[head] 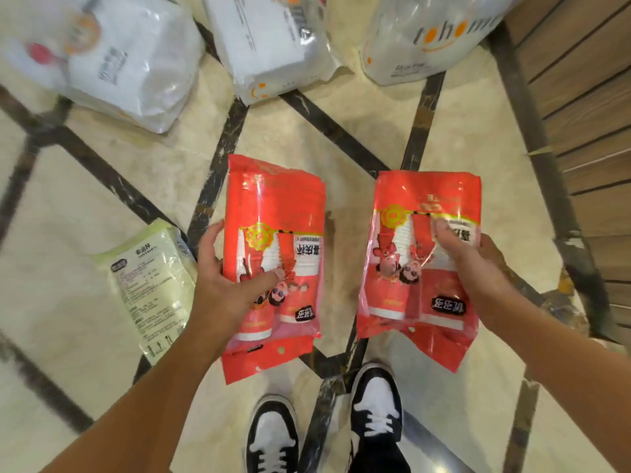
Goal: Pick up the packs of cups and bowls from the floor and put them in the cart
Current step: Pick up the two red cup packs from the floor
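Observation:
My left hand (225, 285) grips a red pack of cups (273, 206) by its left edge, thumb across the front. My right hand (474, 264) holds a second red pack of cups (406, 295) by its right side. Both packs are lifted above the floor in front of me. A pale green pack of cups (150, 285) lies flat on the floor to the left of my left hand. Three large white packs lie further ahead: one at the far left (112, 59), one in the middle (263, 46), one at the right (420, 35). No cart is in view.
The floor is cream marble (68, 216) with dark diagonal bands. A wooden slatted wall or fixture (587, 114) runs along the right side. My two black-and-white shoes (273, 435) stand at the bottom centre.

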Action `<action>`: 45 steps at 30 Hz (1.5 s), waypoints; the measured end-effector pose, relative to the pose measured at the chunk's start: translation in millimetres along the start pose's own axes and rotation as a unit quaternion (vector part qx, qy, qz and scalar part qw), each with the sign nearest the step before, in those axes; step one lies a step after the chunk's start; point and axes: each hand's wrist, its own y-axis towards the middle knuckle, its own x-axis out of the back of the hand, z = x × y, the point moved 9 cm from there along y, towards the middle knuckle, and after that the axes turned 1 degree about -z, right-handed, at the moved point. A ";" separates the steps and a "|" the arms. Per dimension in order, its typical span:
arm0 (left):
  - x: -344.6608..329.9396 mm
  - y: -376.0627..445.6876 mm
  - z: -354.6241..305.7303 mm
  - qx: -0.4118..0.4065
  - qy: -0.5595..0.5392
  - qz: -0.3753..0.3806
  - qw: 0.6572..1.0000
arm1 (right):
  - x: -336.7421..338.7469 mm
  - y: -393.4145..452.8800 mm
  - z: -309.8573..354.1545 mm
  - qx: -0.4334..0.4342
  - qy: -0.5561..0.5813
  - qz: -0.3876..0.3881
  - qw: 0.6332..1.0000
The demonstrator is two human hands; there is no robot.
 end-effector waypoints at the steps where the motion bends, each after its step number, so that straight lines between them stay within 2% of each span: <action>1: 1.5 -6.7 -27.5 -0.019 -0.023 0.003 1.000 | 8.5 -11.0 22.6 0.017 0.015 -0.005 1.000; 7: 15.6 -87.9 -220.4 -0.091 -0.124 -0.014 0.988 | 89.5 -98.6 175.2 0.122 0.026 -0.016 0.992; 13: 47.3 -206.2 -439.0 -0.167 -0.140 0.002 0.976 | 231.8 -234.4 339.3 0.189 -0.006 -0.068 0.980; 17: 56.4 -294.3 -583.1 -0.258 -0.130 0.036 0.957 | 331.9 -381.5 439.1 0.263 0.012 -0.139 0.955; 22: 40.0 -427.7 -725.9 -0.359 -0.152 0.142 0.910 | 454.8 -573.4 489.7 0.343 0.023 -0.280 0.896; 28: 4.6 -595.3 -817.7 -0.402 -0.198 0.311 0.838 | 581.0 -778.0 441.7 0.359 0.119 -0.444 0.812; 33: -35.4 -739.8 -821.4 -0.424 -0.180 0.439 0.772 | 633.0 -925.7 346.4 0.338 0.160 -0.552 0.746; 38: -72.5 -886.5 -767.4 -0.403 -0.147 0.565 0.705 | 646.4 -1054.8 206.2 0.260 0.190 -0.647 0.691; 45: -92.7 -1086.9 -613.2 -0.349 -0.081 0.704 0.613 | 618.5 -1235.1 -12.8 0.150 0.242 -0.734 0.617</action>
